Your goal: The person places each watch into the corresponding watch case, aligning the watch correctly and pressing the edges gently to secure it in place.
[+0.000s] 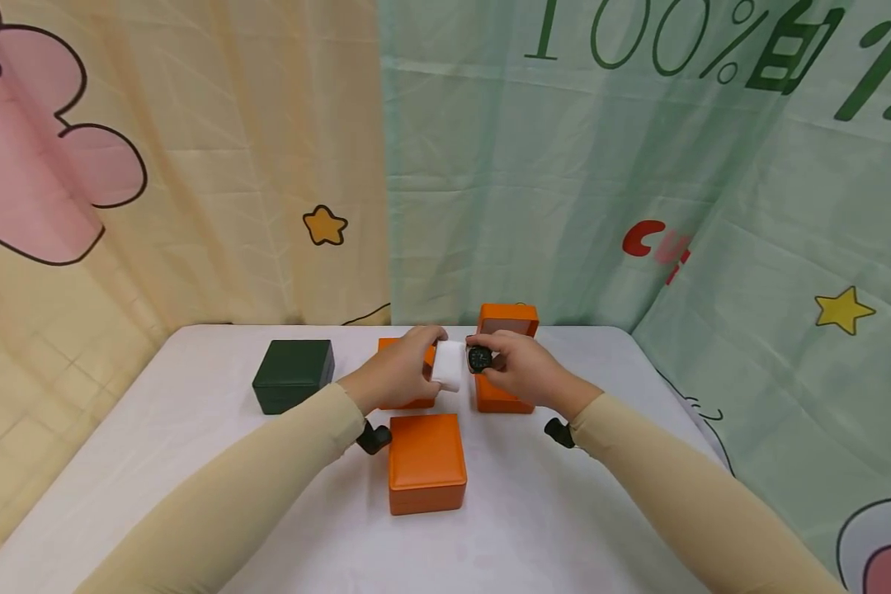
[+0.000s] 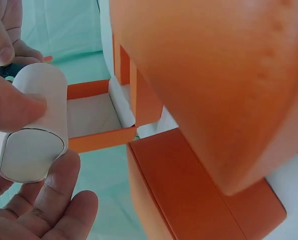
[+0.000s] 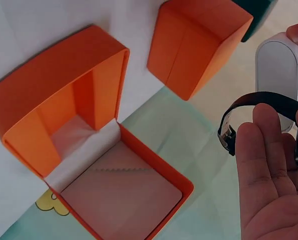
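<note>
Above the open orange box [image 1: 503, 363], at about twelve o'clock from the closed orange box [image 1: 426, 462], the left hand [image 1: 397, 371] pinches the white cushion [image 1: 449, 365]. The right hand [image 1: 521, 371] grips the black watch [image 1: 479, 358] beside it. Holding the cushion steady should let the strap [image 3: 259, 102] slip round it cleanly.

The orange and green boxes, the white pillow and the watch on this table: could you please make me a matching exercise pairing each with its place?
Things:
1. white oval watch pillow
2. black wristwatch
3. dark green closed box
4. orange box with raised lid

Places:
A. far left on the table
B. in the right hand
C. behind the right hand
D. in the left hand

Pairs: 1-D, 2-B, 3-A, 4-C
</note>
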`<state>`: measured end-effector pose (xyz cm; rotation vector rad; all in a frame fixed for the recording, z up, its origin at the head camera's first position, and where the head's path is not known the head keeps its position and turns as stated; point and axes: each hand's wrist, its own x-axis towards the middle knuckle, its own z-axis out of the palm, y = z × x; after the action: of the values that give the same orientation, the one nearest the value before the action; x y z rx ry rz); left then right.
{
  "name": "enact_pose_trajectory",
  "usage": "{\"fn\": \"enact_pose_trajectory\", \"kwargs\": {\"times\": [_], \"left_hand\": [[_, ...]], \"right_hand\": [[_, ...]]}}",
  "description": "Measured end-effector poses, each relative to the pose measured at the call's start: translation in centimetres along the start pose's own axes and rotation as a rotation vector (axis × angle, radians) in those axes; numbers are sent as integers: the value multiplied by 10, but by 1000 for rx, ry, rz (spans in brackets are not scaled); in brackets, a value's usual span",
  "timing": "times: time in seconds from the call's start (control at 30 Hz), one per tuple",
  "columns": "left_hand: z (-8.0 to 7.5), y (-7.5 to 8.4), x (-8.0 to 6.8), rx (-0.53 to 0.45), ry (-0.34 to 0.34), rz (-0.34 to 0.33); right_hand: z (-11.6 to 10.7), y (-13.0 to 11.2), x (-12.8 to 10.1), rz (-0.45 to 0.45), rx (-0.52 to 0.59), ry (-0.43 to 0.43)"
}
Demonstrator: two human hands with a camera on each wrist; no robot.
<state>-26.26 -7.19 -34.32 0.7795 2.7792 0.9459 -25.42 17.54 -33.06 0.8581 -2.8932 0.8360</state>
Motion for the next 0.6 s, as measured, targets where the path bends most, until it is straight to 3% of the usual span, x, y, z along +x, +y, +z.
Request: {"fn": "enact_pose_trajectory", "kwargs": {"times": [0.2,0.6], "left_hand": [[0,-3,-4,21,-10,9],[1,-8,-5,7,42,11]], "right_hand": [[5,-7,6,-13,23,-19],[13,-13,9,-56,71,-43]]}}
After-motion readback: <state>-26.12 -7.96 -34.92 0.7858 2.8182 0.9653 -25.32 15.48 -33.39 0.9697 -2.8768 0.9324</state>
